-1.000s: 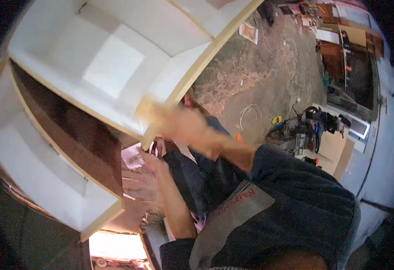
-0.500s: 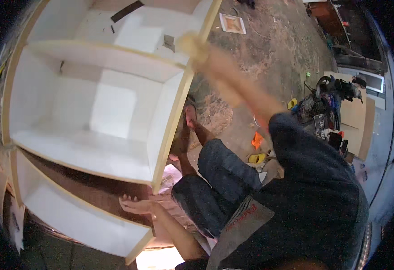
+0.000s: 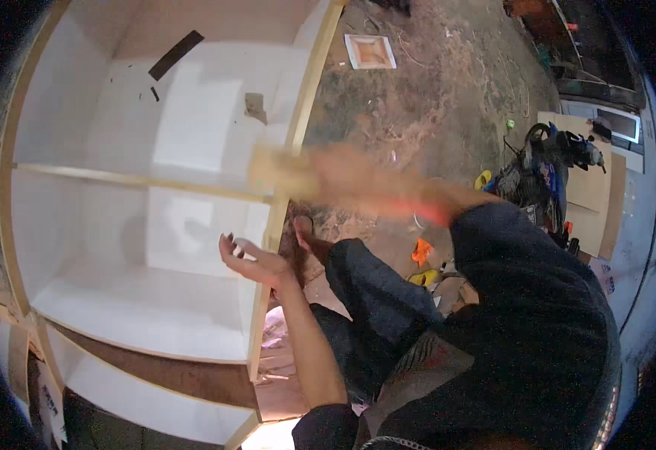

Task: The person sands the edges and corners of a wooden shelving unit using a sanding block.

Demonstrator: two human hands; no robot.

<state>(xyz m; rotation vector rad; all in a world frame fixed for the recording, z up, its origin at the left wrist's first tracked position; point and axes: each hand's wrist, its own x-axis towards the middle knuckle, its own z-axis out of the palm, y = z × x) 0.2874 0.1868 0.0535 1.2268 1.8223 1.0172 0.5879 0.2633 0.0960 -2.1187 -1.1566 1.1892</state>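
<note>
1 white cabinet [image 3: 155, 225] w/ 2 open compartments fully seen, 2 dark strips on its top panel, 1 framed square board [image 3: 371, 51] on the floor, 2 hands: left hand [image 3: 257, 262], right hand [image 3: 343, 176] blurred.

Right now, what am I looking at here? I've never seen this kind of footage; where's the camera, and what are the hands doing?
The camera sits on a person's head and looks down through a fisheye lens, so straight edges bend. There is no machine, only two bare hands. In front lies a white cabinet with shelves, on a dirt floor. The left hand is open and empty, by the cabinet's front edge. The right hand is blurred by motion and seems to hold a pale wooden block against that edge. Tools lie at right.
</note>
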